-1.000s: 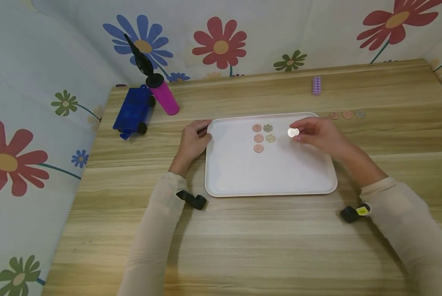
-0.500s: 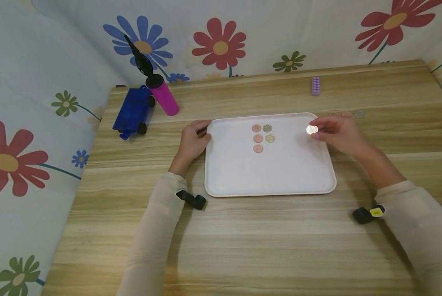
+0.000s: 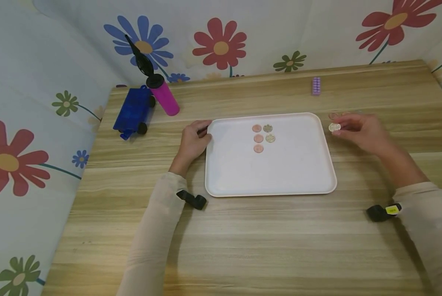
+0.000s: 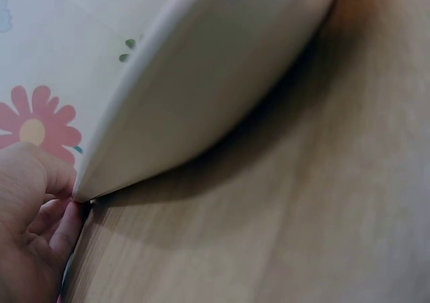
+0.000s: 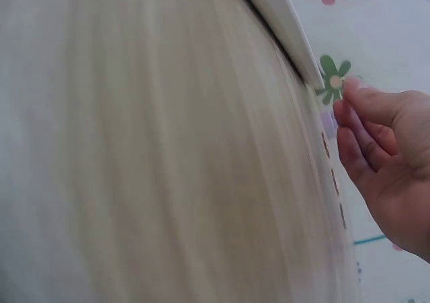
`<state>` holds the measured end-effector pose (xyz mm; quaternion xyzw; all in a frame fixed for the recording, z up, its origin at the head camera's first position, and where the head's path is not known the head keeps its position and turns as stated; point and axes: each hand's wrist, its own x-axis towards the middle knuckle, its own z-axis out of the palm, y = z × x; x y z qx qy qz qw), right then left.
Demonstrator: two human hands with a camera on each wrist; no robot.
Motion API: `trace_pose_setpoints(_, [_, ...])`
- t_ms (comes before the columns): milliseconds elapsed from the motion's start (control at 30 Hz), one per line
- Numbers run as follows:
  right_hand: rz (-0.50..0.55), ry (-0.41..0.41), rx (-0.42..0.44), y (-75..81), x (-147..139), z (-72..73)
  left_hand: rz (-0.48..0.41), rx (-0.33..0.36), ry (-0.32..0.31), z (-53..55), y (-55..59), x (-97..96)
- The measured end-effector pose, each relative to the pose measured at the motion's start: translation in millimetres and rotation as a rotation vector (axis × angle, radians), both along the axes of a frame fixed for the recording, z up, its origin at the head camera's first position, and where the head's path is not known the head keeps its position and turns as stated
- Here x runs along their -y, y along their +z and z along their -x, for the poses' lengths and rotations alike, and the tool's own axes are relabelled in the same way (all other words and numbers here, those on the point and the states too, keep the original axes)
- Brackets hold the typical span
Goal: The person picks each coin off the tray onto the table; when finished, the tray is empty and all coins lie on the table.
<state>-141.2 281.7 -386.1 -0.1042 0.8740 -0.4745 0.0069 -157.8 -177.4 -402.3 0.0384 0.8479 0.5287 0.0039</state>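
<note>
Yellow label, on black wrist camera, no legible text

Tray: plain white. On it, 3 copper-col. coins & 2 yellowish coins. Just R of tray, pale silvery coin. Behind tray, purple block. Well L of tray: blue toy vehicle w/ blk wheels, magenta bottle w/ blk lid. Under tray, lt-brown table, streaky woodgrain. Backdrop behind tray: white w/ red, blue & green flowers, mostly yellow-orange ctrs. In front of tray, plain beige sleeves.
</note>
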Motion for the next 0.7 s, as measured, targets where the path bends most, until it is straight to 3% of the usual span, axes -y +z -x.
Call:
trace_pose_setpoints(67, [-0.118,-0.029,0.006,1.2,-7,0.5,0.004,0.003,0.001,0.1,0.0,-0.3])
trace_pose_setpoints(167, [-0.204,-0.052,0.031,-0.2,-15,1.5,0.008,0.008,0.004,0.4,0.1,-0.5])
trace_pose_setpoints(700, [-0.281,-0.079,0.092,-7.0,-21,12.4,-0.007,0.016,0.009,-0.1,1.1,-1.5])
